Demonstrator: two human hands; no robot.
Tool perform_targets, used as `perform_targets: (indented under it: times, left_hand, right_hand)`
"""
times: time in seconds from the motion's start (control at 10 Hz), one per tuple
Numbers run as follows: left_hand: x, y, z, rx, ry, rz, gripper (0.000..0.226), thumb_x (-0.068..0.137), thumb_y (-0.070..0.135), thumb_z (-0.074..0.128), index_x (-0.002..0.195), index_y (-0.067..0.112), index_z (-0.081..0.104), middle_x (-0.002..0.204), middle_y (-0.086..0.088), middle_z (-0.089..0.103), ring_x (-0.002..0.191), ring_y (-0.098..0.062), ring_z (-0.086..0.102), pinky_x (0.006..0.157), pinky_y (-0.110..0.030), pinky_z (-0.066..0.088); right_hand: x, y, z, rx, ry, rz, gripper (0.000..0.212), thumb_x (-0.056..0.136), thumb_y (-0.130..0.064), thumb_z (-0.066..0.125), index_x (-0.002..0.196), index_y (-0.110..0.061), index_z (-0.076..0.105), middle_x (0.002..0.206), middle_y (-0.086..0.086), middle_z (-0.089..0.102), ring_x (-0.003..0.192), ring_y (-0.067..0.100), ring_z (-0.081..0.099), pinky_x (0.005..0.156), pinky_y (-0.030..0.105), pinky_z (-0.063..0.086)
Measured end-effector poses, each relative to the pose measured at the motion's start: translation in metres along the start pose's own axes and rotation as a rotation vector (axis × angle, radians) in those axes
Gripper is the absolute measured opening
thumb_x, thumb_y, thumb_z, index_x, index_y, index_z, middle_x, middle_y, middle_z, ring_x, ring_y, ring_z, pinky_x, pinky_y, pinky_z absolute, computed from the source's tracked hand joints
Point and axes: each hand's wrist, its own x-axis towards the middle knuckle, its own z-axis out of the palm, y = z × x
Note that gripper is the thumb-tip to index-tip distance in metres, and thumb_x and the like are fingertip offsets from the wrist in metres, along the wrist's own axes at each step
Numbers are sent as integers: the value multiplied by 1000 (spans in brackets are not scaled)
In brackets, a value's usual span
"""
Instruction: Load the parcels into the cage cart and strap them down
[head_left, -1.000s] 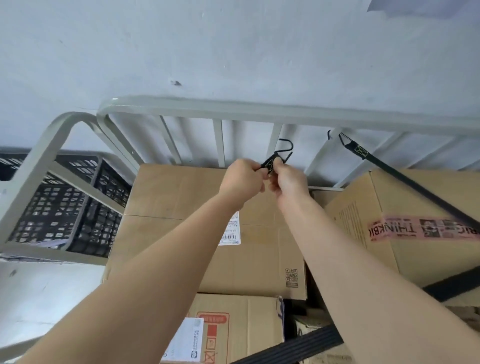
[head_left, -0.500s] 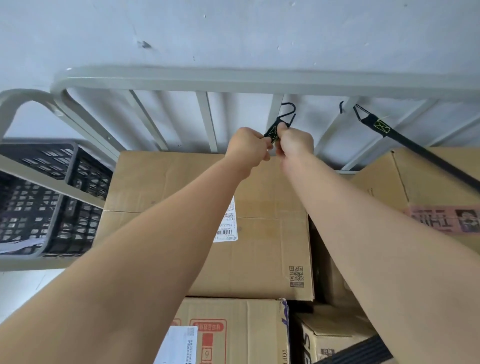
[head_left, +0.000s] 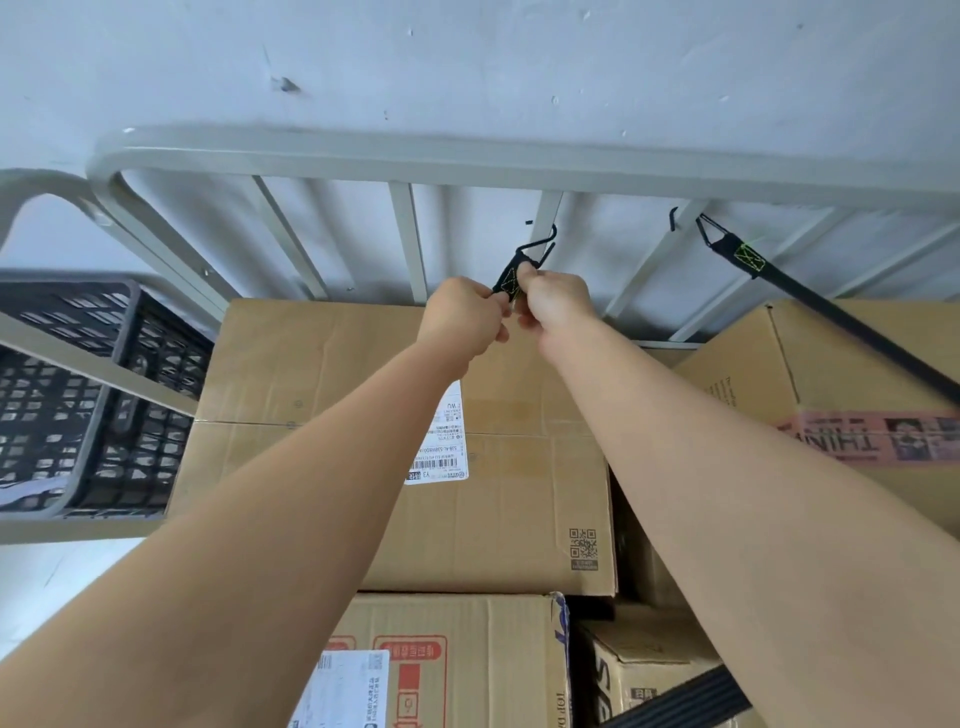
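Strap hook (head_left: 536, 245) closer to cage bar (head_left: 549, 209)

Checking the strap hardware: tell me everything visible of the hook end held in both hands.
The hook end is a thin black wire hook, metal by its look, on a black webbing tab with a yellow-green stitched cross. It tilts up and right, its curved tip at an upright bar of the cage cart. Whether it has caught the bar is unclear. The left hand and right hand pinch the tab from either side.
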Motion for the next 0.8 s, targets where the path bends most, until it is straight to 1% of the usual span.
perform_targets:
  times: [0.1, 0.2, 0.3, 0.4, 0.5, 0.6, 0.8]
  left_hand:
    - [-4, 0, -6, 154, 45, 48, 24, 96, 20, 46, 92, 8, 66, 74, -6, 69, 58, -25, 54, 56, -26, 43]
    - [-13, -5, -13, 356, 80, 96, 25, 96, 20, 48, 115, 11, 60, 103, -10, 68, 92, -32, 62, 77, -36, 50]
    - [-33, -11, -18, 570, 98, 139, 40, 96, 22, 52, 134, 15, 43, 119, -10, 56, 112, -33, 55, 89, -41, 45]
    - [-58, -20, -23, 766, 159, 168, 55, 94, 27, 55, 143, 17, 30, 129, -10, 45, 122, -30, 44, 97, -42, 37]
    - [-88, -28, -27, 903, 220, 213, 52, 93, 29, 56, 138, 16, 33, 135, -7, 38, 125, -27, 37, 98, -40, 34]
    - [-120, -30, -30, 1025, 217, 253, 46, 94, 33, 55, 133, 18, 38, 134, -3, 39, 126, -23, 36, 102, -37, 32]
    - [-180, -33, -40, 1069, 180, 278, 34, 94, 35, 53, 125, 20, 49, 130, 4, 47, 126, -17, 40, 102, -34, 33]
  right_hand:
    - [-8, 0, -8, -143, -19, -27, 34, 92, -11, 56, 58, -12, 51, 56, 6, 47, 51, 22, 38, 48, 26, 31]
    - [-23, 9, -22, -350, -55, -82, 32, 90, -14, 58, 59, -17, 51, 58, 5, 48, 50, 20, 38, 49, 26, 31]
    - [-40, 23, -39, -475, -94, -138, 13, 95, -23, 56, 84, -19, 62, 77, 2, 59, 66, 19, 53, 66, 28, 44]
    - [-64, 29, -61, -682, -116, -171, 25, 96, -32, 56, 114, -16, 64, 110, 1, 63, 103, 21, 58, 91, 32, 46]
    - [-94, 33, -81, -871, -122, -215, 29, 96, -35, 55, 117, -17, 62, 120, 1, 63, 110, 24, 58, 91, 32, 46]
    - [-127, 35, -96, -1004, -152, -265, 33, 96, -35, 53, 124, -18, 59, 125, 2, 62, 114, 24, 56, 94, 34, 47]
    - [-191, 40, -128, -1160, -155, -385, 35, 97, -34, 54, 125, -13, 57, 121, 6, 62, 111, 25, 57, 92, 39, 50]
